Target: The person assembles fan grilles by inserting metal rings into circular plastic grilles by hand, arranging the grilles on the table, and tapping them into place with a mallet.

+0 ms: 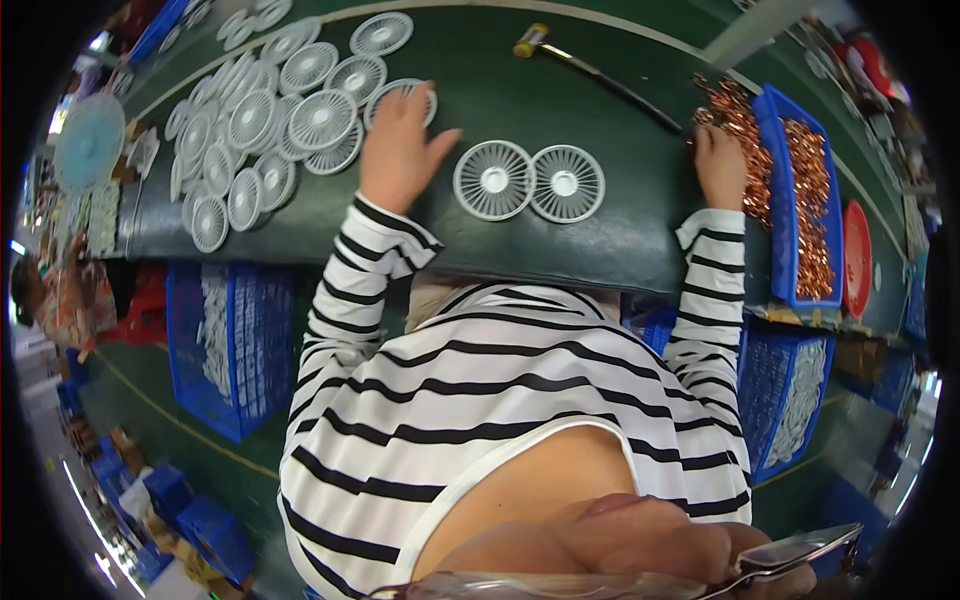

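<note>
Under the bench [620,250] at your far left, a blue crate [262,340] is holding pale parts. Above it, a heap of white spoked discs [251,120] is spreading over the bench, many of them overlapping. At the heap's right side, your left grip [398,155] is standing wide, thumb spread out to the right, and its fingers are reaching over one disc [431,106]. That disc is lying beneath the fingertips, its rim showing on both sides of them; you cannot tell whether they are touching it.

Next, two discs [495,180] are lying side by side in front of your chest, rims meeting, between your grips and clear of both. Beyond them a hammer [600,78] is lying aslant, its handle end pointing just beside your right grip [720,168]. That grip is dipping its curled fingers into a loose copper pile [745,140]; whether it is holding a piece you cannot tell. Further right, a blue tray [783,200] is holding more copper pieces [812,215], and a red dish [857,260] is resting beside it.
</note>
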{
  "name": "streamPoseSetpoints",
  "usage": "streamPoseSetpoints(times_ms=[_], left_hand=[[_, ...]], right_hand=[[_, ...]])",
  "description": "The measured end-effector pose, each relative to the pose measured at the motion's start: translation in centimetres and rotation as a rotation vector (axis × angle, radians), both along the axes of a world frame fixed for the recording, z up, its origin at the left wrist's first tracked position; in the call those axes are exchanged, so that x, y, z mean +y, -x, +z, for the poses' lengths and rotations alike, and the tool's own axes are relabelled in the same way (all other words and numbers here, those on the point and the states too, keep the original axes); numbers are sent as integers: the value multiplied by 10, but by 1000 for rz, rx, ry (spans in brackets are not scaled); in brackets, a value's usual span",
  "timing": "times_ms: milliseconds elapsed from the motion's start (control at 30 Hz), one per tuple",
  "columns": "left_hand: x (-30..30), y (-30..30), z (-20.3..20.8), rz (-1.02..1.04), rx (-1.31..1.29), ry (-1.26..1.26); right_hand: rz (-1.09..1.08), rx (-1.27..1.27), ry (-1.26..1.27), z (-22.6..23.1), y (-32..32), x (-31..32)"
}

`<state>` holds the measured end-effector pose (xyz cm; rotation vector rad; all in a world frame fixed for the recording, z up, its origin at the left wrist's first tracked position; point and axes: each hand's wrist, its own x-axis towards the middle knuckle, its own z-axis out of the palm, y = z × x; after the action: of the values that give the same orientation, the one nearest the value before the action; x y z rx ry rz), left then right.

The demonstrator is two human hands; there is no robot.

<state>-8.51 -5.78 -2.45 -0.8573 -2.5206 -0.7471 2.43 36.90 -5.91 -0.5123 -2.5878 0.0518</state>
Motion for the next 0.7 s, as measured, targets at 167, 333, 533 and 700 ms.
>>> streamPoseSetpoints(times_ms=[167, 333, 533, 700], left_hand=[[-14, 22, -18, 186, 12, 205], [-10, 27, -7, 299, -42, 116], [-11, 8, -4, 268, -21, -346], [21, -50, 6, -13, -228, -832]], right_hand=[[-16, -96, 130, 15, -9, -27], [-31, 27, 126, 23, -24, -45], [117, -22, 234, 21, -30, -61], [388, 396, 421, 45, -35, -96]])
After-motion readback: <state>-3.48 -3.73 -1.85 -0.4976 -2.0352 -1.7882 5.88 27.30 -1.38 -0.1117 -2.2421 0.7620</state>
